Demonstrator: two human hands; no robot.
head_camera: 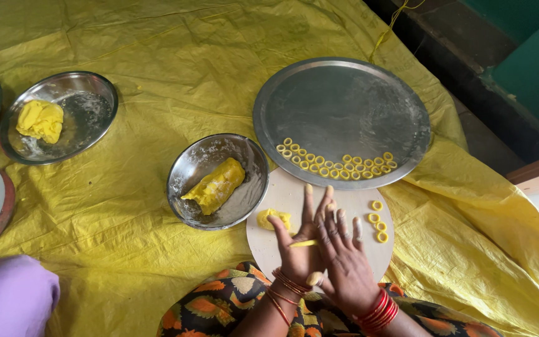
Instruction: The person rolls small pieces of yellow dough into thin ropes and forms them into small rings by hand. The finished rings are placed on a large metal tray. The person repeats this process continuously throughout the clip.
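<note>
A person seated on a yellow sheet (157,75) presses a thin yellow strip of dough (302,243) between two flat palms above a round pale board (282,193). The left hand (301,240), fingers straight and spread, lies under the strip; the right hand (344,262), fingers likewise extended, lies across it from the right. Neither hand is curled into a fist: the strip is held only by the pressure of palm on palm. Its long axis runs roughly left to right, slightly tilted, and its visible tip points left, sticking out past the left palm toward a steel bowl (188,168).

That bowl, touching the board's left edge, holds a log of yellow dough (216,185) lying on a diagonal. A small lump of dough (272,218) sits on the board just left of the hands, and four small dough rings (378,221) lie near the board's right edge. Beyond the board, a large steel tray (344,100) carries rows of rings (338,163) along its near rim. A second bowl (88,106) with dough stands at far left.
</note>
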